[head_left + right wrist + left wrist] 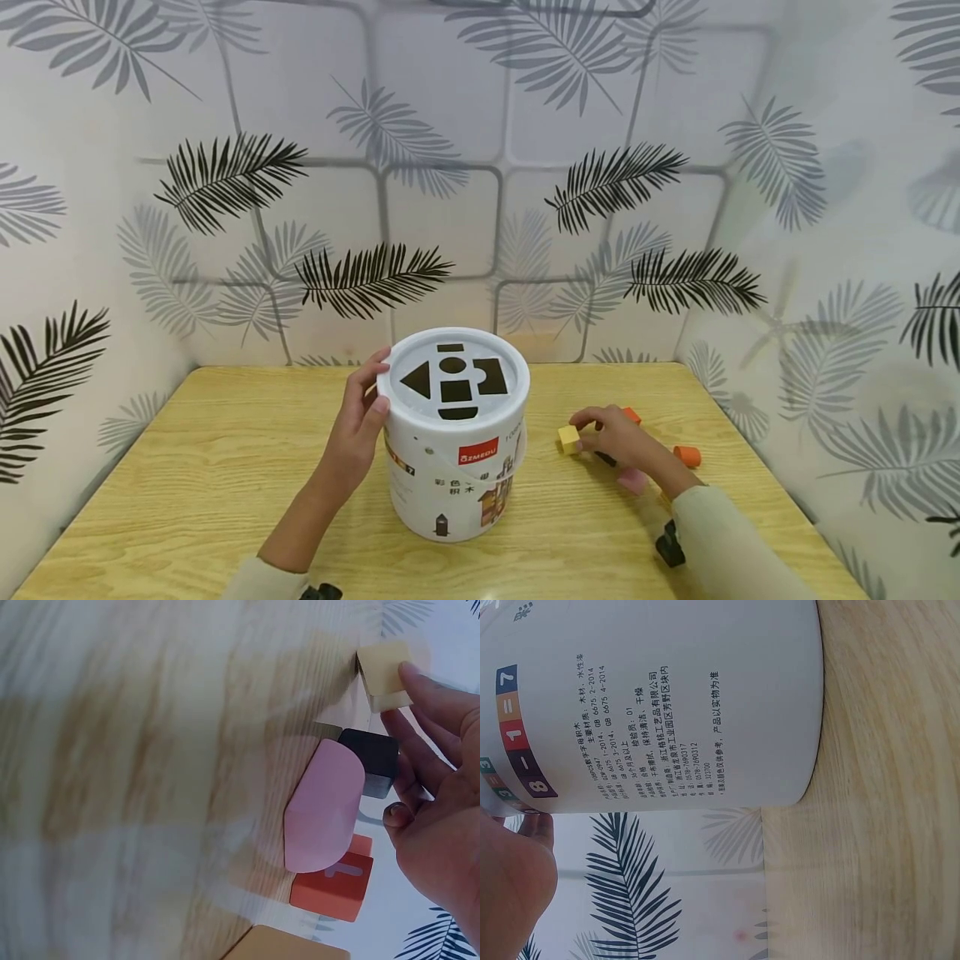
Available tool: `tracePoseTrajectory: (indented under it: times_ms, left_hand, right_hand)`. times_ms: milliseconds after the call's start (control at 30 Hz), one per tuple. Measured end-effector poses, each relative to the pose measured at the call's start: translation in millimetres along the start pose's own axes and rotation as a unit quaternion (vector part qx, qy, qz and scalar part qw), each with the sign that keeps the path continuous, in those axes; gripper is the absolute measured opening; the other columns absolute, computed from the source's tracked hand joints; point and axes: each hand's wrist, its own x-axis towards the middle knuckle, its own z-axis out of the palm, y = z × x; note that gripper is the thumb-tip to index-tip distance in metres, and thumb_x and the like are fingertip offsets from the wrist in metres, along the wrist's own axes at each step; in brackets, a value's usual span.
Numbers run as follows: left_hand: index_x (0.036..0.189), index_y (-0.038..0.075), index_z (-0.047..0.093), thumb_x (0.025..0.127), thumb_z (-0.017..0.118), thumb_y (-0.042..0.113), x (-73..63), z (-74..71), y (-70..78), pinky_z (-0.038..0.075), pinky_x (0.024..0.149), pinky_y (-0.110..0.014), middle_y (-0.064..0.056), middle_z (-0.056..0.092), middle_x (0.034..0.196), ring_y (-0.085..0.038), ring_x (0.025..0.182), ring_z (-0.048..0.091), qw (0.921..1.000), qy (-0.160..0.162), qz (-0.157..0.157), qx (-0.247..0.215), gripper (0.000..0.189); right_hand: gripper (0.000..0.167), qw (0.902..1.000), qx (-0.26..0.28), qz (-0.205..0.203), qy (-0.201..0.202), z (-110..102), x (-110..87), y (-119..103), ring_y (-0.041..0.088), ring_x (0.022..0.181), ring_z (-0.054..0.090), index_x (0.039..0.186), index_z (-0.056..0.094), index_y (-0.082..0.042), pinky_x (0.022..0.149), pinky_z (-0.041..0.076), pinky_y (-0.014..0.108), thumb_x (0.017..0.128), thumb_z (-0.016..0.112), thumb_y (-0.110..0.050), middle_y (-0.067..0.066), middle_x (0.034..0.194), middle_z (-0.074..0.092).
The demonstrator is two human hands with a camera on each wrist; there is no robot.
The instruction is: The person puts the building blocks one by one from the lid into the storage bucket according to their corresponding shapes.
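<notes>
A white bucket [442, 483] stands on the table, its white lid [390, 375] cut with several shaped holes. My left hand [360, 425] grips the upper left side of the bucket at the lid's rim, thumb in front and fingers farther back. To the right of the bucket, my right hand [618, 437] pinches a yellow block [570, 440] between its fingertips. Under and beside that hand lie a black block [371, 760], a pink rounded block [326, 806] and a red block [334, 889]. In the head view the hand partly hides these.
An orange cylindrical block [687, 456] lies right of my right wrist. Close to the right wrist camera is a tan-orange block [289, 945]. A leaf-patterned wall [465, 208] rises behind the wooden table [247, 450] and on both sides. The bucket's white handle [517, 458] hangs down its front.
</notes>
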Motion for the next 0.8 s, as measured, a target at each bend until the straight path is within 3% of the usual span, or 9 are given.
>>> tracePoseTrajectory:
  times_ms: [100,500,633,800]
  left_hand:
    - [0.142,-0.002,0.030,0.106,0.035,0.002,-0.2,-0.2,0.2,0.047,0.102,-0.018,-0.014,0.023,0.163,-0.011,0.137,0.046,1.0000,0.000,-0.003,0.000,0.037]
    - [0.144,0.000,0.030,0.106,0.035,0.003,-0.7,0.3,0.0,0.047,0.103,-0.019,-0.012,0.023,0.164,-0.012,0.138,0.044,1.0000,-0.004,-0.006,0.005,0.038]
    - [0.143,0.002,0.032,0.106,0.035,0.004,-0.3,-0.1,0.5,0.048,0.102,-0.019,-0.012,0.023,0.164,-0.025,0.140,0.044,0.9999,-0.002,-0.008,0.010,0.037]
    - [0.142,0.003,0.034,0.106,0.036,0.005,0.8,-0.6,1.4,0.047,0.102,-0.018,-0.011,0.023,0.164,-0.043,0.139,0.041,0.9998,-0.002,-0.010,0.018,0.036]
  right_hand:
    - [0.037,1.0000,0.002,-0.004,0.005,-1,-0.6,1,0.027,0.101,0.053,0.124,0.065,-0.002,0.080,0.048,0.036,0.093,0.073,-0.020,0.011,0.115,0.070]
    - [0.045,0.9976,0.055,0.010,0.041,-6,-10.5,-4,0.021,0.095,0.056,0.132,0.062,-0.003,0.074,0.050,0.030,0.094,0.071,-0.026,0.013,0.119,0.068]
    - [0.045,0.9957,0.071,0.022,0.055,-10,-12.5,-9,0.021,0.093,0.054,0.132,0.064,-0.007,0.070,0.049,0.028,0.093,0.072,-0.029,0.011,0.120,0.068]
    - [0.047,0.9935,0.090,0.032,0.061,-19,-14.3,-22,0.023,0.096,0.054,0.134,0.063,-0.011,0.074,0.050,0.032,0.093,0.072,-0.033,0.010,0.125,0.067]
